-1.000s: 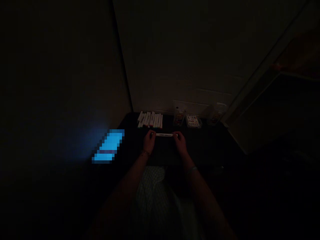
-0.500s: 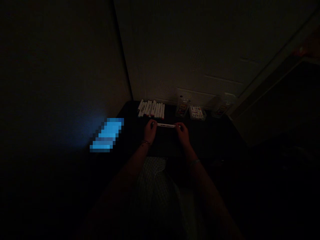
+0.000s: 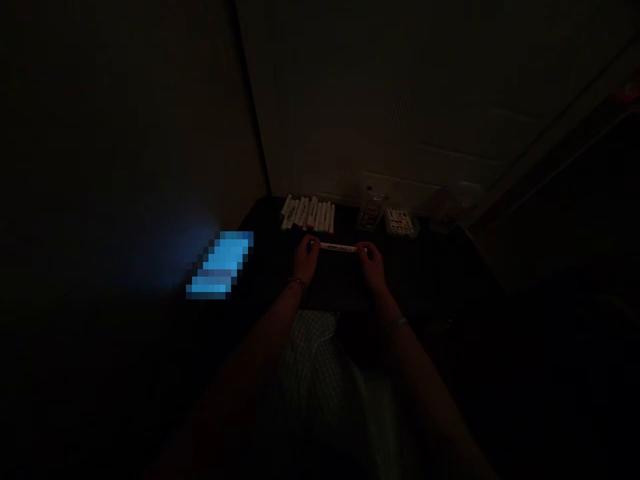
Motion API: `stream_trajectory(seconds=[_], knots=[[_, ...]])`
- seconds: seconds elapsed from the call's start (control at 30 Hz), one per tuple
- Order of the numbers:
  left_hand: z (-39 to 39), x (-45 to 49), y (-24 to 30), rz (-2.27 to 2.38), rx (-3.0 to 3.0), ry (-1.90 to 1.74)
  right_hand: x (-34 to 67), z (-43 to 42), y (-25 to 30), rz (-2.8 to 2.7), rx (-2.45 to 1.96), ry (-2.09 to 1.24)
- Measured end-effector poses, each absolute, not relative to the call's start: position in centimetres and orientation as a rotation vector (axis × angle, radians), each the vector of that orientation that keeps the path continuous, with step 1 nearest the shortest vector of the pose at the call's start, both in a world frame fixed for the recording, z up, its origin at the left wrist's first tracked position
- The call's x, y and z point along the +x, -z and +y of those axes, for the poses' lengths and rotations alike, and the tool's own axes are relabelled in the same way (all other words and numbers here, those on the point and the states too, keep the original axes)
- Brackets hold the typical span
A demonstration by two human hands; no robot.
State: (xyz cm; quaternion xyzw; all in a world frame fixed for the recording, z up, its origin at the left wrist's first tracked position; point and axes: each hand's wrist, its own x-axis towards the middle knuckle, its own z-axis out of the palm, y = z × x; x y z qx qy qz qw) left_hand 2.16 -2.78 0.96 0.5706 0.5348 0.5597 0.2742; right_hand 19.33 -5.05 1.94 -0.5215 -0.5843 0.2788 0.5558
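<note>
A white marker (image 3: 338,247) with dark print lies level between my two hands, over the dark table (image 3: 340,287). My left hand (image 3: 306,259) is closed on its left end, and my right hand (image 3: 371,263) grips the right end. The fingertips cover both ends of the marker. Just beyond my left hand, several white markers (image 3: 307,215) lie side by side in a row, some with coloured ends. Dim light hides the finer detail.
Behind my right hand stands a clear plastic case (image 3: 371,210), with a case of small markers (image 3: 400,222) beside it. Another clear case (image 3: 450,212) is faint at the table's right. A glowing blue pixelated screen (image 3: 220,265) is on the left. A wall (image 3: 350,87) rises behind the table.
The whole view has shifted slightly, so things sit a little further right and higher, and it looks darker. Both hands keep their hold on the marker.
</note>
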Motion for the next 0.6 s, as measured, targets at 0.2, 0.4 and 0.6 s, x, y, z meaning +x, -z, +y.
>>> stream_trajectory(seconds=[0.2,0.4,0.6], knots=[[-2.73,2.18,-0.82,1.432,1.537,-1.51,19.36,-5.08,-1.93,-1.382,-1.228,-0.666],[-2.79,2.23,-0.9,1.419,1.545,-1.523,19.41,-5.06,-1.89,-1.384,-1.223,-0.67],[-2.8,2.25,-0.9,1.431,1.521,-1.508,19.3,-5.03,-1.91,-1.379,-1.228,-0.677]])
